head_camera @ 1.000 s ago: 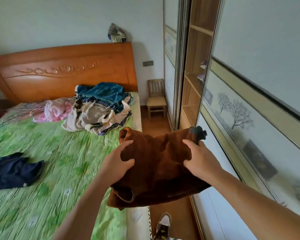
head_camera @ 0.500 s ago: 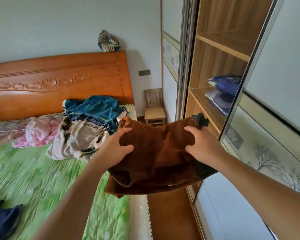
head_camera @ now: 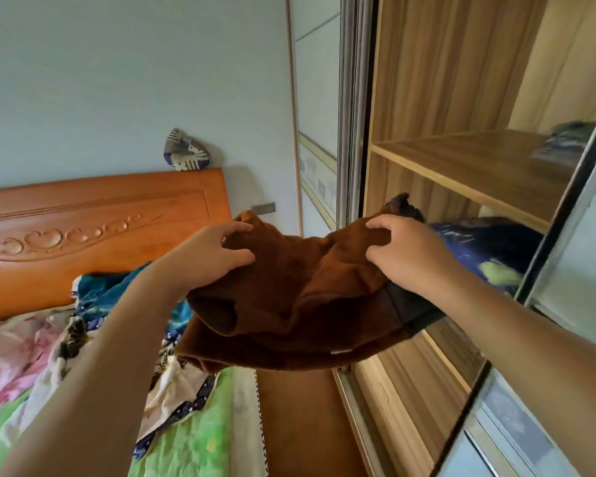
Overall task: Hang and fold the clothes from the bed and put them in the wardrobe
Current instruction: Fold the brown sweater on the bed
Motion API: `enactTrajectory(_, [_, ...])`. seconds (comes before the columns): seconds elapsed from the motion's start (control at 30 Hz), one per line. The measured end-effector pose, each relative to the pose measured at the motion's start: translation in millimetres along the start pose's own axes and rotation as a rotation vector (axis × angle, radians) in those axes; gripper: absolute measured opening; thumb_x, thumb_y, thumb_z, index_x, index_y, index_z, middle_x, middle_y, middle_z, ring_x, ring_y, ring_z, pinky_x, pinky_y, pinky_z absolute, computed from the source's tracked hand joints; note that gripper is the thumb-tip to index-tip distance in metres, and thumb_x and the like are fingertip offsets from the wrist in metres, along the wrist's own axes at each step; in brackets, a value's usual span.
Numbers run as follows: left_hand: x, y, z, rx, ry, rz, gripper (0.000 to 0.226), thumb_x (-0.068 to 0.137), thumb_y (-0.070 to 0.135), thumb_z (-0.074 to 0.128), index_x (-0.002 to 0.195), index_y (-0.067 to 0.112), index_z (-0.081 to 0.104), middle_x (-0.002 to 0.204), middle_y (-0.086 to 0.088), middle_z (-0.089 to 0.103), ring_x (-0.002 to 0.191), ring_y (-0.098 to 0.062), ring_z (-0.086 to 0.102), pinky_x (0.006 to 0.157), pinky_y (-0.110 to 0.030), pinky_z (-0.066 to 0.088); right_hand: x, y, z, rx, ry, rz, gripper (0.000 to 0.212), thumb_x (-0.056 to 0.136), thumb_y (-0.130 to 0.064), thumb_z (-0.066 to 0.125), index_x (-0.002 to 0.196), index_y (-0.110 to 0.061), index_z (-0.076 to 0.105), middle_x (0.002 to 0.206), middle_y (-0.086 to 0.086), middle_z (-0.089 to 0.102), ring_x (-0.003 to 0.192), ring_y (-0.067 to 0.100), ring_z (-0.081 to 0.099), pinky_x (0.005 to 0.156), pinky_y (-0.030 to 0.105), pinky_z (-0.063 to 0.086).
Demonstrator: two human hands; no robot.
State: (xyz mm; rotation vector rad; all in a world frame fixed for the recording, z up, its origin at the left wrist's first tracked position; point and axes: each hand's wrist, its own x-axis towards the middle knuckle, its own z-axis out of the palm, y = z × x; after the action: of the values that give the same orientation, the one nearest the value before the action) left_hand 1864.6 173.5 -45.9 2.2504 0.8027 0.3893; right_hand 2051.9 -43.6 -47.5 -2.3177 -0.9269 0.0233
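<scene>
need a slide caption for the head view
Both hands, left and right, carry a folded brown garment toward the open wardrobe beside the bed.

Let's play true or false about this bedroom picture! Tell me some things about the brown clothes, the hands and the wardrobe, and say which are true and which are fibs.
1. The left hand and the right hand both grip the brown garment. True.
2. The brown garment lies flat on the bed. False: it is held up in the air, beside the open wardrobe.
3. A blue bundle lies on a wardrobe shelf. True.
4. No clothes are on the bed. False: a pile of clothes lies near the headboard.
</scene>
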Motion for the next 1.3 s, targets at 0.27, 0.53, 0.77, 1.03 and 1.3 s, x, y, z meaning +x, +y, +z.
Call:
enactTrajectory(0.27, [185,47,-54,-0.004,0.003,0.164,0.041,0.088,0.032,0.072,0.124,0.048,0.059,0.105,0.006,0.067,0.085,-0.013,0.068,0.072,-0.025,0.053,154,-21,-24,0.047,0.208,0.051,0.046,0.088,-0.033,0.059,0.133,-0.039,0.059,0.129,-0.008,0.060,0.116,0.021,0.058,0.094,0.038,0.052])
enactTrajectory(0.53, [297,123,-30,-0.104,-0.143,0.365,0.040,0.091,0.025,0.070,0.126,0.042,0.062,0.107,0.001,0.071,0.084,-0.015,0.072,0.074,-0.029,0.056,217,6,-75,0.034,0.428,0.220,0.040,0.089,-0.028,0.058,0.128,-0.033,0.063,0.100,-0.017,0.053,0.103,0.015,0.061,0.091,0.038,0.053])
enactTrajectory(0.77, [363,188,14,-0.135,-0.306,0.495,0.041,0.092,0.024,0.069,0.129,0.039,0.061,0.111,-0.005,0.068,0.090,-0.023,0.071,0.077,-0.033,0.060,241,41,-105,-0.050,0.602,0.365,0.041,0.091,-0.029,0.057,0.132,-0.031,0.061,0.131,-0.003,0.061,0.117,0.022,0.058,0.095,0.036,0.051])
enactTrajectory(1.03, [462,282,78,-0.268,-0.494,0.672,0.044,0.093,0.018,0.066,0.133,0.035,0.060,0.119,-0.001,0.064,0.092,-0.016,0.066,0.063,-0.017,0.051,279,87,-149,-0.014,0.859,0.523,0.036,0.093,-0.018,0.055,0.127,-0.025,0.065,0.114,-0.005,0.062,0.109,0.019,0.059,0.094,0.035,0.052])
enactTrajectory(1.3, [559,358,151,-0.295,-0.691,0.844,0.043,0.093,0.012,0.064,0.132,0.031,0.062,0.121,0.003,0.064,0.090,-0.007,0.064,0.058,-0.008,0.051,313,131,-186,0.060,1.013,0.682,0.039,0.087,-0.014,0.059,0.124,-0.024,0.069,0.115,-0.002,0.067,0.107,0.020,0.063,0.097,0.039,0.055])
